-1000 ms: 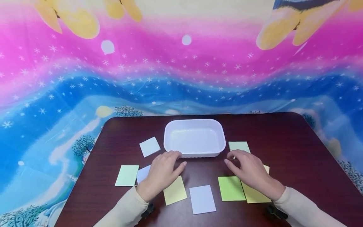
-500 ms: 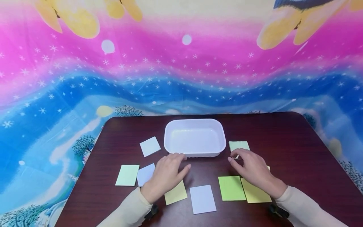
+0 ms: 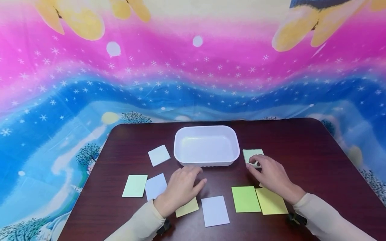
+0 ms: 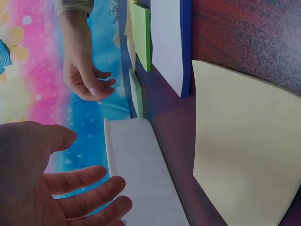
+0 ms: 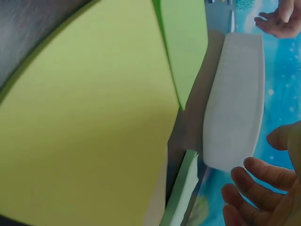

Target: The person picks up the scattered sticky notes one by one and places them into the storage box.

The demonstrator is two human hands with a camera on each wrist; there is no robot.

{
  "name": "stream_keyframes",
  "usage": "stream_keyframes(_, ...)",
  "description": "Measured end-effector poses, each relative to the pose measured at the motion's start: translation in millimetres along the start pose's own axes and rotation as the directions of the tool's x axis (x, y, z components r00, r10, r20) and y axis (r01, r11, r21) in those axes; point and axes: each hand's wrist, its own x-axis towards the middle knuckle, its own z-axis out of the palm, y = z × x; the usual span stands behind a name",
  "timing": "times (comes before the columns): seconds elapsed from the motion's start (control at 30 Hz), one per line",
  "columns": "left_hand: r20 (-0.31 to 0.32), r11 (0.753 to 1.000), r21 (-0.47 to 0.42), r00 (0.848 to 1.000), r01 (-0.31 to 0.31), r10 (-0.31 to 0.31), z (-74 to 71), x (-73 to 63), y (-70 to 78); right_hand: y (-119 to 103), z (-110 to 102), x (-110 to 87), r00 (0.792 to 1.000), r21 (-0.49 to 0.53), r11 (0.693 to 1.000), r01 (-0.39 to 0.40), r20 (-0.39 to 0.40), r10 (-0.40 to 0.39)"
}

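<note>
My left hand [image 3: 182,185] hovers with loosely bent fingers over a pale yellow sticky-note pad [image 3: 188,207], near the front wall of a white plastic tub [image 3: 206,164]. It holds nothing; thumb and fingers are spread apart in the left wrist view. On the right side, my right hand [image 3: 272,174] hangs by a pale green sticky-note pad [image 3: 251,154], its fingertips overlapping that pad in the head view. The right wrist view shows its fingers loosely bent and holding nothing. Beneath this hand lie a yellow pad [image 3: 271,202] and a mostly hidden pale one.
A bright green pad [image 3: 245,199] touches or nearly touches the yellow one. A lilac pad [image 3: 215,211] lies front centre. To the left are another lilac pad [image 3: 155,185], a mint pad [image 3: 134,185] and a whitish pad [image 3: 159,155]. A printed cloth [image 3: 193,73] hangs behind the dark table [image 3: 301,140].
Both hands have drifted a little to the right, the right one also slightly forward over the pale green pad. More of the left lilac pad shows. The pads and tub have not moved.
</note>
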Motion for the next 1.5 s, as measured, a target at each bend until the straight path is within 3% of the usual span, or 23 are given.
stream_keyframes(0.6, 0.011, 0.999, 0.037, 0.999, -0.038, 0.037, 9.2, 3.5, 8.6, 28.5, 1.8, 14.2, 1.000, -0.012, 1.000, -0.014, 0.012, 0.014)
stream_keyframes(1.13, 0.014, 0.997, 0.023, 0.997, -0.074, 0.074, 17.4, 10.3, 11.8, 46.2, 4.2, 34.3, 0.997, 0.012, 0.999, 0.032, 0.068, -0.033)
stream_keyframes(1.5, 0.027, 0.997, 0.015, 0.997, -0.072, 0.072, 18.9, 10.3, 12.0, 51.0, 6.5, 39.0, 0.967, -0.064, 0.996, 0.056, 0.251, -0.038)
